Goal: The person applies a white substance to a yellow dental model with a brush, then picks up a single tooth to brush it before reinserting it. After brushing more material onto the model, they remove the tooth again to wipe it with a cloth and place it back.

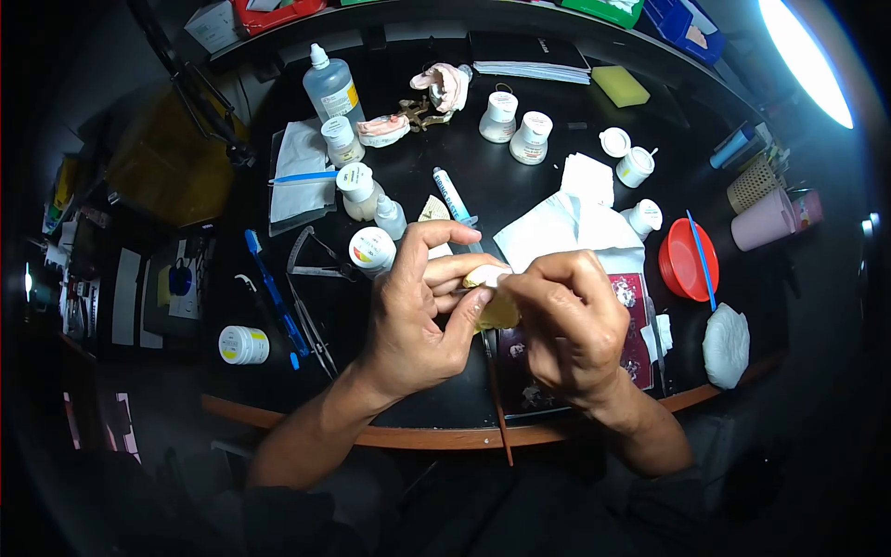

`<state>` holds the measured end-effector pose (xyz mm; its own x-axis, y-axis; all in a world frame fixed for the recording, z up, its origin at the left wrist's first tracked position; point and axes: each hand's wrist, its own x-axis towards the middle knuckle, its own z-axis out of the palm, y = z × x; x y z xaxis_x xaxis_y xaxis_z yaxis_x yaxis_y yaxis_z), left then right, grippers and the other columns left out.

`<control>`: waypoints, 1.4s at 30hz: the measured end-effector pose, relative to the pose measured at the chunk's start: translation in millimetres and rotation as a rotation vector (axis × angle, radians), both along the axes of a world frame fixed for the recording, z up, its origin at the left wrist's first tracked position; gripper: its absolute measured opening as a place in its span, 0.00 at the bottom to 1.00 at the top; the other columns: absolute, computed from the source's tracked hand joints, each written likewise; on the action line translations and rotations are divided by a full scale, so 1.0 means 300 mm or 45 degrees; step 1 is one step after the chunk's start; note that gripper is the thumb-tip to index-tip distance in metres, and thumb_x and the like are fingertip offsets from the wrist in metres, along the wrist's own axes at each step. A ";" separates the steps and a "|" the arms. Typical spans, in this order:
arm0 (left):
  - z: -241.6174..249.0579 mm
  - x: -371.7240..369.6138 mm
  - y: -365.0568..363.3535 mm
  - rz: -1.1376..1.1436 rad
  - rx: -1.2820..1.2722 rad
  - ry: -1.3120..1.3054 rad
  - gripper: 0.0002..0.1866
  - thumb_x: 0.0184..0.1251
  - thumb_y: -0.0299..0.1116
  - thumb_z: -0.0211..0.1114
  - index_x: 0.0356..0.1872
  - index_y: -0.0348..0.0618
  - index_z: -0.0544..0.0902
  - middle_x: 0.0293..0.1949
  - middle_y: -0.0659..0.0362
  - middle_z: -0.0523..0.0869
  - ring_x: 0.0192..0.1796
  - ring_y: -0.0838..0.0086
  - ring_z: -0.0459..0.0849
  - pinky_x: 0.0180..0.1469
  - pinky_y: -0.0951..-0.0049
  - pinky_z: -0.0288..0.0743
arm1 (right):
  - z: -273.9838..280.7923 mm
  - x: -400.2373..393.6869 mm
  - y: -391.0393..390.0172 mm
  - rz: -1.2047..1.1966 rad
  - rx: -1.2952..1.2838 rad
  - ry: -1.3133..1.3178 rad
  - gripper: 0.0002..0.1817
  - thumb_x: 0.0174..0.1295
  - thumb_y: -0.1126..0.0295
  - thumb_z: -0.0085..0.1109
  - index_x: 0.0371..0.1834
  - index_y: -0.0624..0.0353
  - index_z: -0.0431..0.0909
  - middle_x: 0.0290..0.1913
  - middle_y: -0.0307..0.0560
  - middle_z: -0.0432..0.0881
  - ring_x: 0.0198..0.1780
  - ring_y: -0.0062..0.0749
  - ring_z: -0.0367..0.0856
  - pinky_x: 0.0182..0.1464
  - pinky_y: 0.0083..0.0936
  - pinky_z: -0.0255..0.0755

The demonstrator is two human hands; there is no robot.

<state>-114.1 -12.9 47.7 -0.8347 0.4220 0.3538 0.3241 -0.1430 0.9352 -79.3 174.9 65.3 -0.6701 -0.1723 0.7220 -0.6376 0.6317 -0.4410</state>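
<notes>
My left hand (422, 311) pinches a small white and yellow piece (486, 277) that looks like part of a dental cast, its index finger raised and curved above it. My right hand (580, 325) is closed right beside the piece, thumb and fingers pressed together; what they hold, if anything, is hidden. Below the hands, a dark red palette (520, 371) with white smears lies on the table. A thin brown-handled brush (501, 408) crosses the table's front edge. Beyond the fingers lies a syringe (450, 197) with a printed label.
White-lidded jars (371, 249) and a clear bottle (332, 88) stand left and behind. Pink-and-white dental models (444, 88) sit at the back. Tweezers (311, 330) and a blue toothbrush (269, 288) lie left. White tissues (557, 227) and a red bowl (689, 260) are right.
</notes>
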 end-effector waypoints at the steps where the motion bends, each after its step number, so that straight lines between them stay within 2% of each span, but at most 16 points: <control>1: 0.006 -0.002 -0.002 0.004 0.031 -0.011 0.26 0.75 0.10 0.57 0.67 0.34 0.59 0.54 0.37 0.88 0.58 0.63 0.91 0.62 0.70 0.87 | 0.001 0.003 0.000 -0.027 -0.085 0.013 0.18 0.49 0.86 0.72 0.46 0.65 0.89 0.37 0.48 0.82 0.38 0.38 0.82 0.38 0.28 0.77; 2: 0.011 -0.006 -0.005 0.013 0.062 -0.020 0.25 0.75 0.10 0.57 0.67 0.34 0.59 0.54 0.36 0.88 0.58 0.63 0.91 0.62 0.70 0.88 | 0.006 0.005 -0.004 -0.075 -0.205 0.014 0.13 0.54 0.88 0.70 0.43 0.66 0.89 0.35 0.48 0.83 0.35 0.35 0.82 0.36 0.26 0.76; 5: 0.012 -0.025 -0.013 0.069 0.138 -0.039 0.24 0.77 0.12 0.58 0.67 0.33 0.59 0.53 0.35 0.88 0.57 0.61 0.92 0.62 0.67 0.89 | 0.017 0.026 0.008 -0.084 -0.438 -0.183 0.08 0.58 0.87 0.67 0.39 0.67 0.88 0.35 0.48 0.86 0.33 0.29 0.82 0.33 0.23 0.73; 8: 0.016 -0.039 -0.024 0.126 0.194 -0.125 0.22 0.78 0.14 0.59 0.66 0.32 0.60 0.53 0.34 0.88 0.56 0.58 0.92 0.61 0.63 0.91 | 0.011 0.032 0.008 0.083 -0.361 -0.370 0.06 0.57 0.85 0.67 0.37 0.66 0.88 0.34 0.48 0.86 0.33 0.30 0.81 0.33 0.24 0.72; 9: 0.022 -0.039 -0.027 0.137 0.208 -0.184 0.22 0.78 0.14 0.59 0.65 0.32 0.61 0.53 0.34 0.88 0.56 0.58 0.92 0.60 0.63 0.91 | 0.006 0.029 -0.004 0.091 -0.288 -0.320 0.05 0.55 0.82 0.69 0.34 0.65 0.88 0.32 0.48 0.85 0.34 0.33 0.81 0.35 0.26 0.73; 12: 0.038 -0.036 -0.028 0.124 0.239 -0.318 0.21 0.77 0.16 0.61 0.65 0.31 0.63 0.53 0.33 0.88 0.57 0.57 0.92 0.59 0.63 0.92 | 0.007 0.038 -0.033 -0.014 -0.241 -0.153 0.11 0.53 0.80 0.72 0.39 0.68 0.84 0.36 0.49 0.85 0.39 0.36 0.84 0.38 0.28 0.76; 14: 0.041 -0.033 -0.027 0.088 0.245 -0.395 0.22 0.77 0.16 0.61 0.65 0.31 0.63 0.53 0.33 0.88 0.57 0.57 0.92 0.59 0.63 0.92 | 0.002 0.019 -0.047 -0.006 -0.314 -0.154 0.12 0.57 0.80 0.72 0.43 0.69 0.82 0.37 0.50 0.85 0.39 0.35 0.86 0.37 0.28 0.80; 18: 0.037 -0.026 -0.022 0.004 0.274 -0.470 0.21 0.77 0.17 0.62 0.64 0.31 0.65 0.54 0.32 0.87 0.58 0.57 0.91 0.59 0.63 0.92 | -0.039 0.027 -0.053 0.061 -0.701 -0.576 0.12 0.64 0.78 0.72 0.47 0.70 0.80 0.38 0.52 0.86 0.37 0.30 0.90 0.35 0.23 0.85; 19: 0.040 -0.024 -0.022 0.007 0.257 -0.482 0.20 0.77 0.18 0.62 0.64 0.31 0.66 0.54 0.32 0.87 0.58 0.57 0.91 0.59 0.63 0.92 | -0.040 0.026 -0.041 0.077 -0.639 -0.568 0.10 0.68 0.78 0.70 0.46 0.70 0.80 0.39 0.52 0.86 0.35 0.26 0.90 0.30 0.19 0.84; 22: 0.045 -0.021 -0.021 0.008 0.216 -0.522 0.18 0.78 0.20 0.62 0.63 0.30 0.68 0.55 0.33 0.87 0.58 0.57 0.91 0.59 0.64 0.93 | -0.012 0.029 -0.042 0.082 -0.751 -0.708 0.09 0.70 0.78 0.69 0.47 0.70 0.80 0.39 0.50 0.87 0.36 0.23 0.90 0.31 0.19 0.84; 26: 0.060 -0.032 -0.032 -0.067 0.247 -0.680 0.18 0.81 0.23 0.60 0.65 0.27 0.69 0.54 0.33 0.87 0.58 0.58 0.92 0.59 0.66 0.92 | 0.000 0.019 -0.022 0.254 -1.067 -0.844 0.09 0.74 0.78 0.65 0.51 0.71 0.77 0.43 0.52 0.87 0.43 0.26 0.91 0.34 0.17 0.86; 27: 0.059 -0.031 -0.033 -0.087 0.246 -0.666 0.20 0.83 0.28 0.56 0.68 0.25 0.68 0.56 0.33 0.86 0.57 0.56 0.92 0.60 0.66 0.92 | 0.014 0.020 -0.012 0.261 -1.136 -0.941 0.09 0.76 0.76 0.64 0.52 0.71 0.77 0.45 0.53 0.87 0.44 0.28 0.92 0.36 0.18 0.88; 30: 0.057 -0.038 -0.042 -0.132 0.331 -0.766 0.21 0.85 0.30 0.54 0.69 0.24 0.68 0.58 0.32 0.85 0.56 0.53 0.93 0.60 0.65 0.92 | 0.033 0.011 0.011 0.242 -1.285 -1.150 0.09 0.77 0.74 0.62 0.52 0.70 0.77 0.45 0.53 0.87 0.44 0.28 0.92 0.37 0.20 0.90; 31: 0.059 -0.036 -0.038 -0.116 0.310 -0.759 0.22 0.85 0.32 0.52 0.69 0.23 0.69 0.59 0.32 0.84 0.56 0.52 0.93 0.60 0.64 0.92 | 0.024 0.009 0.017 0.254 -1.288 -1.156 0.10 0.79 0.70 0.61 0.51 0.68 0.78 0.45 0.52 0.87 0.43 0.28 0.92 0.36 0.20 0.90; 35: 0.059 -0.036 -0.038 -0.110 0.296 -0.753 0.21 0.85 0.31 0.53 0.68 0.24 0.70 0.59 0.33 0.84 0.56 0.52 0.93 0.61 0.63 0.92 | 0.016 0.001 0.039 0.347 -1.436 -1.246 0.10 0.79 0.67 0.61 0.49 0.65 0.79 0.46 0.51 0.87 0.44 0.28 0.92 0.35 0.19 0.90; 42: 0.057 -0.036 -0.038 -0.099 0.288 -0.761 0.19 0.85 0.30 0.53 0.67 0.25 0.71 0.59 0.35 0.84 0.55 0.52 0.93 0.61 0.61 0.92 | 0.024 -0.004 0.048 0.354 -1.506 -1.332 0.11 0.80 0.66 0.60 0.48 0.65 0.80 0.47 0.51 0.88 0.42 0.28 0.92 0.35 0.17 0.90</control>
<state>-124.9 -24.1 64.7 -0.8853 0.4588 -0.0753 -0.2626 -0.3597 0.8954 -80.4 189.4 72.7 -0.9766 -0.0716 -0.2026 0.2131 -0.4439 -0.8704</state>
